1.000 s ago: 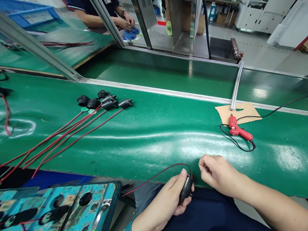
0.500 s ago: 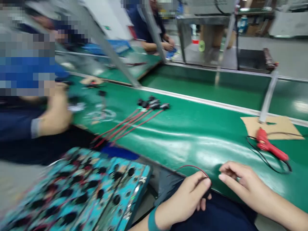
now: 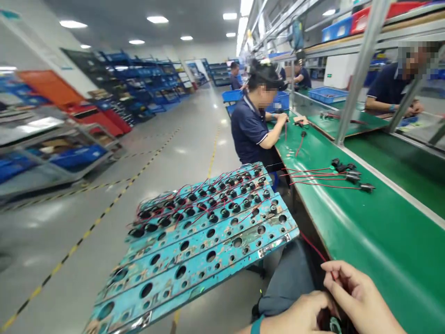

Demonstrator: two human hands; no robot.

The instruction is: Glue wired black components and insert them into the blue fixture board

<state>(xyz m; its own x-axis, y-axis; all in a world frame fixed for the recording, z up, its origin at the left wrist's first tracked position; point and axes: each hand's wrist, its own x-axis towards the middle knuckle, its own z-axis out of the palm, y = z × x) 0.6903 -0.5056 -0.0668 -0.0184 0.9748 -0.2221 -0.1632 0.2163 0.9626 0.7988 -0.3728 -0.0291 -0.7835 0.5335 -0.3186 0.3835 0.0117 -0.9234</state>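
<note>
At the bottom right, my left hand (image 3: 306,311), with a teal band at the wrist, is closed around a dark part with a greenish piece, mostly hidden by the fingers. Beside it my right hand (image 3: 358,287) pinches a thin red wire (image 3: 314,246) that trails up along the table's edge. To the left stands a turquoise board (image 3: 198,273) with rows of round holes. Its far rows hold many small black round parts (image 3: 212,216) with red wires.
Several black parts (image 3: 352,176) with red wires lie on the green table (image 3: 378,227). A co-worker (image 3: 252,120) sits at the table beyond the board. A metal post (image 3: 361,69) rises at the table's far side; blue racks (image 3: 146,83) stand behind.
The view has swung left and up, showing the whole board and the aisle. My right hand has come in beside my left hand and taken hold of the red wire.
</note>
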